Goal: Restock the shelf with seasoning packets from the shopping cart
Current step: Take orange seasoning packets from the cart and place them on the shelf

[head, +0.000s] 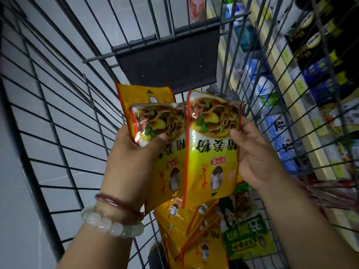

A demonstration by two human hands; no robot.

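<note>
Over the wire shopping cart [64, 117], my left hand [134, 158] grips a small stack of yellow seasoning packets [155, 121], thumb pressed across the front one. My right hand [256, 156] pinches another yellow seasoning packet [211, 144] by its right edge, holding it upside down and partly over the left stack. More yellow packets [192, 230] lie heaped in the cart below, beside a green packet [244, 232].
A black fold-down flap [171, 61] sits at the cart's far end. To the right, seen through the cart wires, store shelves [303, 84] hold blue and white bags and dark boxes. Grey floor tiles [19, 171] lie at the left.
</note>
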